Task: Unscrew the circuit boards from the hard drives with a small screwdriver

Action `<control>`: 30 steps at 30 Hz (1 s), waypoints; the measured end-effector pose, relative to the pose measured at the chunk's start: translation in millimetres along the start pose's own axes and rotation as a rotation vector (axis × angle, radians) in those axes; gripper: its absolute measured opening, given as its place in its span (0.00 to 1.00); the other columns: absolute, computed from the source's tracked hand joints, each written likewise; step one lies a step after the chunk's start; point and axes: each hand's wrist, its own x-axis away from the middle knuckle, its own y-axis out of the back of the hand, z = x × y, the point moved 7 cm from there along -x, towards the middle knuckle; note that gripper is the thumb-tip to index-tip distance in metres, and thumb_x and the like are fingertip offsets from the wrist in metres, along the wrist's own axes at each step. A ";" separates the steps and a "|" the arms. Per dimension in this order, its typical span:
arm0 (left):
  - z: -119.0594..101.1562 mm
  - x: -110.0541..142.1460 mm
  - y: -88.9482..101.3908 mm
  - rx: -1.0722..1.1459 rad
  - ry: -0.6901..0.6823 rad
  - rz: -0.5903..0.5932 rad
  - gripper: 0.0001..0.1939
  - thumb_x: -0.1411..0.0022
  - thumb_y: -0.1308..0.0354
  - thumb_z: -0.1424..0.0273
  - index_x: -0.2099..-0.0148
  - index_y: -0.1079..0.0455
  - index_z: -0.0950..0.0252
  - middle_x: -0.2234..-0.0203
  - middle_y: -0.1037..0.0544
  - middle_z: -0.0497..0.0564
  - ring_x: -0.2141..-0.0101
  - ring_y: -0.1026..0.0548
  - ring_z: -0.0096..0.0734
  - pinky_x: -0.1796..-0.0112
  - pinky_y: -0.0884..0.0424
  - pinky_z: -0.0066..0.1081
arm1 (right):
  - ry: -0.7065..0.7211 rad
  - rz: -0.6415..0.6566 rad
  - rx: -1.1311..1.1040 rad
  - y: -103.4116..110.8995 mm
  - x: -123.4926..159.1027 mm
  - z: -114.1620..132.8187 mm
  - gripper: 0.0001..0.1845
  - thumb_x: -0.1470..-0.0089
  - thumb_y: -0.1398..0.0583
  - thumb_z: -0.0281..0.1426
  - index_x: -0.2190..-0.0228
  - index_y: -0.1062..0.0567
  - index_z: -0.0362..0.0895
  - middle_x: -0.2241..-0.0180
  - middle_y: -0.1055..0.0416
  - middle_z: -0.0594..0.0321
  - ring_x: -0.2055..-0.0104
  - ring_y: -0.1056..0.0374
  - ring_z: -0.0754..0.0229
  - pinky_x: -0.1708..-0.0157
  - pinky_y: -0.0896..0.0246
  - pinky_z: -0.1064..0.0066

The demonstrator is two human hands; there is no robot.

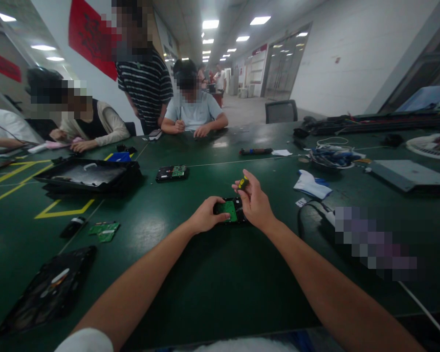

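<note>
On the green table in front of me lies a black hard drive [230, 210] with a green circuit board facing up. My left hand [206, 215] grips its left side, the thumb along the far edge and a finger over the near part of the board. A screwdriver [243, 183] with a short yellow-and-black handle is held upright in the fingers of my right hand [257, 203], above the drive's right end. The screwdriver's tip is hidden behind that hand.
Another hard drive [171, 172] lies farther off. To the left are black plastic trays [91, 173], a green circuit board [104, 231] and a black panel [47, 288]. On the right are a glove [310, 184], bundled cables [332, 156] and a grey metal box [412, 175]. Several people are across the table.
</note>
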 end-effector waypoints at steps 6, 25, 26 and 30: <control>-0.8 0.1 0.0 0.002 -0.002 0.001 0.25 0.42 0.32 0.62 0.45 0.31 0.64 0.47 0.25 0.58 0.50 0.26 0.46 0.47 0.29 0.46 | -0.001 0.000 0.000 0.2 -0.2 -0.1 0.33 0.32 0.47 0.29 0.30 0.49 0.53 0.45 0.26 0.52 0.46 0.24 0.53 0.42 0.29 0.48; -0.1 -0.1 -0.1 0.002 -0.007 0.002 0.25 0.42 0.32 0.61 0.45 0.31 0.64 0.49 0.25 0.58 0.50 0.26 0.46 0.48 0.29 0.46 | 0.045 -0.013 0.098 2.5 -3.3 7.2 0.32 0.32 0.44 0.32 0.31 0.45 0.55 0.37 0.33 0.52 0.40 0.29 0.49 0.39 0.33 0.47; 0.5 -0.2 -0.4 0.004 -0.006 0.003 0.25 0.42 0.32 0.61 0.45 0.31 0.64 0.49 0.25 0.58 0.50 0.26 0.46 0.48 0.29 0.46 | 0.043 -0.018 0.108 3.2 -3.5 8.0 0.32 0.32 0.45 0.32 0.31 0.46 0.55 0.37 0.33 0.52 0.41 0.28 0.49 0.39 0.32 0.47; 1.9 -0.3 -0.8 0.009 -0.010 0.002 0.26 0.42 0.32 0.61 0.45 0.31 0.64 0.48 0.25 0.58 0.49 0.27 0.46 0.47 0.30 0.46 | 0.037 -0.022 0.097 4.1 -3.8 10.6 0.32 0.31 0.48 0.32 0.30 0.50 0.54 0.37 0.33 0.51 0.45 0.25 0.51 0.40 0.31 0.48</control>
